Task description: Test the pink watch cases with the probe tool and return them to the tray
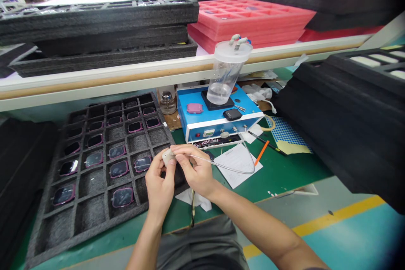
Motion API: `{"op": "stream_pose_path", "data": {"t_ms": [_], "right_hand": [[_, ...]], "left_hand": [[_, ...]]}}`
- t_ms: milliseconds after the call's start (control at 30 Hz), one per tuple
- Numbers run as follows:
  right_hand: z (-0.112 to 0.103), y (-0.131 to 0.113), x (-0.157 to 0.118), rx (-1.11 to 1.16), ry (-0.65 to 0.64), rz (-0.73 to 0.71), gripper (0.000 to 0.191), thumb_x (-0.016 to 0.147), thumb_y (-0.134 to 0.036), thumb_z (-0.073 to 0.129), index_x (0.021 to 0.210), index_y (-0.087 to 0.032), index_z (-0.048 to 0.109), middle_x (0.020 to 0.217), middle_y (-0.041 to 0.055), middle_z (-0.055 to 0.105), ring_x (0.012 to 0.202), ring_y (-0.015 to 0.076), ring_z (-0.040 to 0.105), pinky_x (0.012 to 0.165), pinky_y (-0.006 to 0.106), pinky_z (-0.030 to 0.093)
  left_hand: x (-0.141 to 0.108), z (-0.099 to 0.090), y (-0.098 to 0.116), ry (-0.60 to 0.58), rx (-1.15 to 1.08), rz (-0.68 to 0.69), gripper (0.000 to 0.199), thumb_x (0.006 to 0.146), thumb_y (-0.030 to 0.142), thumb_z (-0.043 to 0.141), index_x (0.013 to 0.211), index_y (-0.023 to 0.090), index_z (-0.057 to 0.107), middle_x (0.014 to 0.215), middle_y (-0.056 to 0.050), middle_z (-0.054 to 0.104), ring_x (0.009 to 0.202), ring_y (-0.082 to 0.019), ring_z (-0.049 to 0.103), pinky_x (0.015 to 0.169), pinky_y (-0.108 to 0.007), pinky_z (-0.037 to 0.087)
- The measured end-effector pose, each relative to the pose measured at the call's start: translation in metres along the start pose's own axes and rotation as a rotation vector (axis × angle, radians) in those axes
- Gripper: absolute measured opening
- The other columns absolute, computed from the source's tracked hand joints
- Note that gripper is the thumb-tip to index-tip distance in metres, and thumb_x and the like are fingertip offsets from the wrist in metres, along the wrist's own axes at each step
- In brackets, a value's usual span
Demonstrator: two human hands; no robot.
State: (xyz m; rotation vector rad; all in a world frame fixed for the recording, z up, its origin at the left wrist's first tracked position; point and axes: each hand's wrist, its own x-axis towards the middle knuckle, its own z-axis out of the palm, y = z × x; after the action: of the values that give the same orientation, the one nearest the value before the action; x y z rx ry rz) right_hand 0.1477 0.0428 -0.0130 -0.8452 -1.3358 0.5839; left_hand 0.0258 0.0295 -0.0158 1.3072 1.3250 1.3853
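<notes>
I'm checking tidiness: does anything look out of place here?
A crumpled white wipe lies on the green mat beside the black tray, and a few small white bits sit loose near the mat's edge; both look like stray litter.

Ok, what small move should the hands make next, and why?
Probably steady the pale case with the left hand while the right hand checks how the clear tube meets it: the tube runs from the blue box to that grip, beside the case, but its tip is too small to make out.
</notes>
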Motion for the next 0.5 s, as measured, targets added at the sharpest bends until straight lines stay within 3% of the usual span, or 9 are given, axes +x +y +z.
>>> {"op": "stream_pose_path", "data": {"t_ms": [500], "right_hand": [[0.0016, 0.0013, 0.0032, 0.033, -0.014, 0.027, 0.014, 0.100, -0.021, 0.060, 0.097, -0.025, 0.073, 0.102, 0.0073, 0.080, 0.103, 0.0200, 0.077, 0.094, 0.037, 0.063]], "left_hand": [[0.0000, 0.0012, 0.0020, 0.029, 0.009, -0.019, 0.040, 0.091, 0.045, 0.075, 0.120, 0.018, 0.074, 0.117, -0.010, 0.079, 0.102, -0.023, 0.074, 0.089, -0.030, 0.057]]}}
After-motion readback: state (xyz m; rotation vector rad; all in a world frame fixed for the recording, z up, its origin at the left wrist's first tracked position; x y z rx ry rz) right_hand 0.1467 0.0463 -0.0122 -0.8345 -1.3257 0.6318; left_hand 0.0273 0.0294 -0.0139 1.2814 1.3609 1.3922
